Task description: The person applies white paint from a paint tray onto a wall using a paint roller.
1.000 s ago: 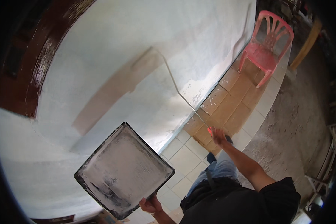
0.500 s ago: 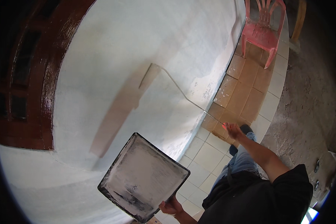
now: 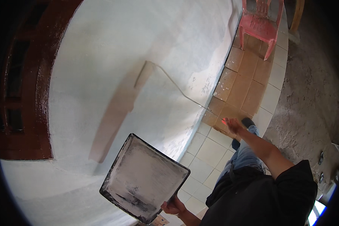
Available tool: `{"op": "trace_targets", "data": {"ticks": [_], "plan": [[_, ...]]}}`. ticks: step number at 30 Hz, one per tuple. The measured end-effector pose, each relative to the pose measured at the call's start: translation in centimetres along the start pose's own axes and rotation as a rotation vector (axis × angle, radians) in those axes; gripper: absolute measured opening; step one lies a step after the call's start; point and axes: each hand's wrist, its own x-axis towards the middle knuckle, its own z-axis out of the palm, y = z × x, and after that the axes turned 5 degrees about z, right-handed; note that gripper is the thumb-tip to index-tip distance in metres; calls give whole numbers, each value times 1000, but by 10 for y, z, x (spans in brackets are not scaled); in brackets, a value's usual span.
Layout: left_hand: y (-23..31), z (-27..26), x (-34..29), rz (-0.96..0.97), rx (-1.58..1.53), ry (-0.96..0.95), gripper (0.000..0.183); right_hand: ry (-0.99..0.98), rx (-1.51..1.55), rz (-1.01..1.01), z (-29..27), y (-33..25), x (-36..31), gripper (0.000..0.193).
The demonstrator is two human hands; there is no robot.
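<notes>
My right hand (image 3: 234,126) is closed around the red-orange grip of a paint roller (image 3: 208,109). Its long bent wire frame reaches up and left to the pale wall (image 3: 169,116), where the roller head lies against a band of wet brownish-pink paint (image 3: 115,120). My left hand (image 3: 173,206) grips the lower right edge of a black-rimmed paint tray (image 3: 184,177), which is tilted in front of the wall. Greyish-pink paint coats the tray's inside, with dark streaks near its lower end.
A dark brown glossy wooden frame with panes (image 3: 41,113) is on the left. Brown cardboard (image 3: 239,88) spotted with paint covers floor tiles (image 3: 211,152) along the wall's foot. A red plastic chair (image 3: 258,28) stands at the top right, beside rough concrete ground (image 3: 301,109).
The view has shifted slightly, so wall, chair and floor sit a little further left. The roller head stays on the upper part of the paint band, and both hands keep their hold.
</notes>
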Motion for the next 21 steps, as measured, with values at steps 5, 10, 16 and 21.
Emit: {"op": "trace_targets", "data": {"ticks": [5,10,16,21], "plan": [[3,-2,4,-17,3,24,79,-77,54,91,-4,-20,-2,57],[6,2,4,-30,8,12,82,-144,115,121,-30,-111,7,57],[9,-1,2,-38,10,35,83,-30,90,80,-6,-55,-1,58],[5,0,3,-11,84,37,83,-160,2,134,-26,-70,11,59]]}}
